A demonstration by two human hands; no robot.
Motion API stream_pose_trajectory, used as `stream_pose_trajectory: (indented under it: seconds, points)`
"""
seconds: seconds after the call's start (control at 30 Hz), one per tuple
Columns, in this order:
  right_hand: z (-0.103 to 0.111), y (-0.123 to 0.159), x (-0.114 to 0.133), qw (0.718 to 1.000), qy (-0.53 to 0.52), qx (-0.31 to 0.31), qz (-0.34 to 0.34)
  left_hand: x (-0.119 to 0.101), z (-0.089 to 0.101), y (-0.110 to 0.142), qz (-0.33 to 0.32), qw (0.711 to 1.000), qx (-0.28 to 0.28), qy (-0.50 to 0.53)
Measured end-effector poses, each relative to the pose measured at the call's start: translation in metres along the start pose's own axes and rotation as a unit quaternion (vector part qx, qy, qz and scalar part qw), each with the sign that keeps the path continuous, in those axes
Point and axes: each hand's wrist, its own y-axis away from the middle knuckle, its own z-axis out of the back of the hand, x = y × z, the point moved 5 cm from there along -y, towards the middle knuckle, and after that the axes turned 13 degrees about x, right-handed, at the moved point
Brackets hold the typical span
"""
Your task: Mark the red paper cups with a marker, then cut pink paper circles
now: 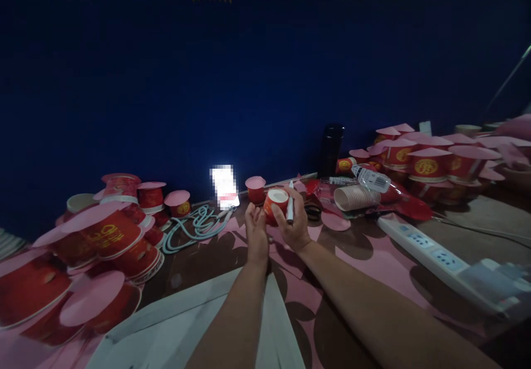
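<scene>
Right hand [295, 219] wrapped one red cup [270, 204], pale end up, with one marker [290, 208] pinched alongside. Cup lay between both hands; left hand [257, 230] half-curled beside it, contact unclear. Counted elsewhere, largest first: one power strip [431, 248], one black bottle [332, 150], one lit phone [224, 183].

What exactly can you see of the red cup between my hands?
The cup is red outside and looks like paper, its white, round end tilted up towards the camera; whether base or mouth is unclear. Your right hand grips its right side, also holding a pen. Your left hand is at its left side, contact uncertain.
</scene>
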Motion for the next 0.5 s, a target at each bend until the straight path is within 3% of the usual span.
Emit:
stream_pose_trajectory:
  seconds: [0.2,0.3,0.5]
  points:
    - [0.006,-0.004,-0.01,1.0,0.021,0.017,-0.013,-0.017,-0.011,0.012,-0.093,0.979,0.059,-0.17]
    - [0.003,-0.003,-0.01,0.999,0.005,0.051,-0.011,-0.015,-0.012,0.011,-0.091,0.974,0.067,-0.198]
    - [-0.009,0.001,0.007,0.992,0.027,0.117,0.032,-0.014,-0.008,0.007,-0.058,0.983,0.025,-0.172]
